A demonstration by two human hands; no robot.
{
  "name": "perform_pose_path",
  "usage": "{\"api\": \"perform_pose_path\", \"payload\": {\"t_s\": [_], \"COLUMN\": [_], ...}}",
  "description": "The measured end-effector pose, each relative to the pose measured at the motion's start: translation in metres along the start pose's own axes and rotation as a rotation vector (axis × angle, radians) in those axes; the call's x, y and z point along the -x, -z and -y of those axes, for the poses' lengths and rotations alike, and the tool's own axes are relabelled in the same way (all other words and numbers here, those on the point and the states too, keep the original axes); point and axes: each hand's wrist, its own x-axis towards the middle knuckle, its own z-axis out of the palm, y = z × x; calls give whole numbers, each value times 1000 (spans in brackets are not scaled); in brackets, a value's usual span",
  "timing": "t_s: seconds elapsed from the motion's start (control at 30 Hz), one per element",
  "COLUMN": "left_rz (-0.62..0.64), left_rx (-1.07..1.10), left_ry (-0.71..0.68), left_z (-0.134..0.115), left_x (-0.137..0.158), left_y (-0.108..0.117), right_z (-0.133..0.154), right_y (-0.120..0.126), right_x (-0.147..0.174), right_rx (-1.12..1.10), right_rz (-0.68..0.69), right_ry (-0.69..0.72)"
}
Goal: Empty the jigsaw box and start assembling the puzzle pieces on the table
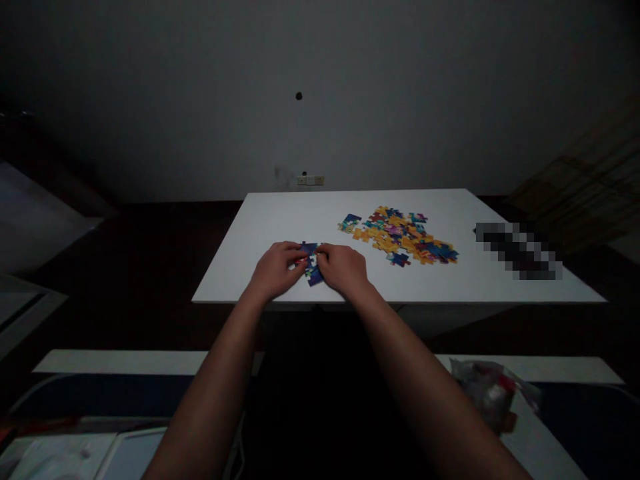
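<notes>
Several blue jigsaw puzzle pieces (314, 275) lie joined or close together near the front edge of the white table (235, 267). My left hand (276, 270) curls at their left side, thumb and fingers closed on a puzzle piece with some red on it. From the right, my right hand (345, 267) presses its closed fingers on a piece at the edge of the same group. My fingers partly hide these pieces, and I cannot tell how firmly they interlock. Right of my hands spreads a loose pile of yellow, blue and red puzzle pieces (400, 235).
A small blue and green cluster of pieces (350, 223) lies left of the pile. A pixelated dark object (517, 252) rests at the table's right. Below are a clear plastic bag (487, 393) and a white bench edge (135, 361). A wall socket (311, 181) is behind.
</notes>
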Motion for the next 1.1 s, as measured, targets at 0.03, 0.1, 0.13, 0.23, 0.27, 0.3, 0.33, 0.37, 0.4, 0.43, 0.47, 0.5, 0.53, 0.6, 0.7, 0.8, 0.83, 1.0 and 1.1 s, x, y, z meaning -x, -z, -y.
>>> {"api": "perform_pose_path", "payload": {"t_s": [0.03,0.1,0.13,0.23,0.27,0.3,0.33,0.37,0.4,0.43,0.47,0.5,0.53,0.6,0.7,0.8,0.83,1.0,1.1], "left_rz": [4,10,10,-5,-10,-12,-11,-7,-1,3,8,12,16,21,21,19,19,15,28], "left_rx": [8,17,18,12,7,1,-8,-19,-30,-40,-50,-57,-62,-71,-87,-103,-108,-123,-113], "left_ry": [-1,-2,-1,10,14,17,20,20,21,21,19,15,9,1,21,43,43,44,58], "left_z": [0,1,2,3,3,3,2,2,1,-1,-2,-4,-5,-8,-12,-16,-18,-25,-29], "left_x": [0,0,0,0,0,0,1,1,2,3,4,6,7,9,13,15,15,15,17], "left_y": [0,0,0,0,0,0,0,0,1,1,2,2,3,3,1,0,0,1,1], "right_z": [0,-1,-1,-1,-1,0,0,1,1,1,1,1,1,0,1,3,3,0,-1], "right_y": [0,-1,-1,-1,0,0,1,1,2,2,2,2,2,3,4,6,7,6,6], "right_x": [0,0,-1,-2,-2,-2,-2,-2,-2,-2,-1,-1,0,1,2,2,2,3,4], "right_rx": [2,7,11,21,24,26,26,23,17,10,0,-10,-20,-36,-31,-15,-12,-10,-19], "right_rz": [3,2,0,4,10,16,22,26,27,28,27,26,23,16,26,52,58,73,64], "right_ry": [2,2,1,-7,-13,-17,-22,-25,-26,-27,-26,-25,-20,-10,-21,-46,-50,-67,-83]}}
